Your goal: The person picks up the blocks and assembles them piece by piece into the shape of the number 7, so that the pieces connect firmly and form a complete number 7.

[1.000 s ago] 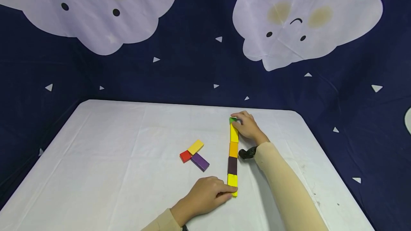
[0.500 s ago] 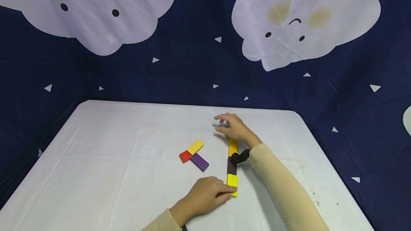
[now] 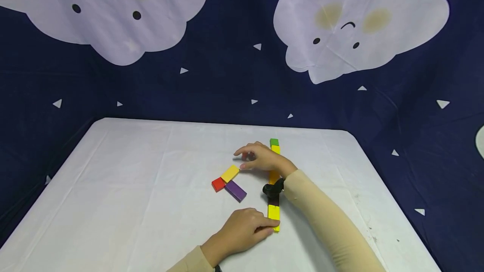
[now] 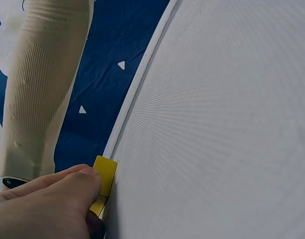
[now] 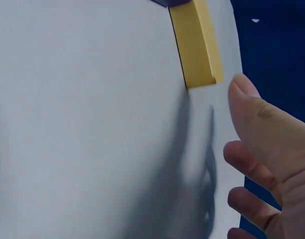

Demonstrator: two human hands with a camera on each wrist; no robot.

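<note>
In the head view my left hand (image 3: 242, 230) pinches the near end of a yellow block (image 3: 273, 212), index finger across its top and thumb at its edge. That block ends a straight row with a dark purple block (image 3: 274, 201), an orange block (image 3: 274, 176), another yellow block (image 3: 275, 149) and a green block (image 3: 274, 142). My right hand (image 3: 261, 157) reaches left over the row, fingers apart and holding nothing. Just beyond its thumb lies a paler yellow block (image 5: 194, 47), touching a red block (image 3: 218, 184) and a purple block (image 3: 235, 191). The right forearm partly hides the row.
A white cloth covers the table (image 3: 124, 196). Its far edge meets a dark blue curtain (image 3: 227, 83) printed with white clouds (image 3: 363, 53) and small triangles. A black wrist strap piece (image 3: 273, 189) hangs over the row.
My right hand has let go of the row's far green end and moved left and nearer, toward the three loose blocks. The left hand has stayed on the near yellow block.
</note>
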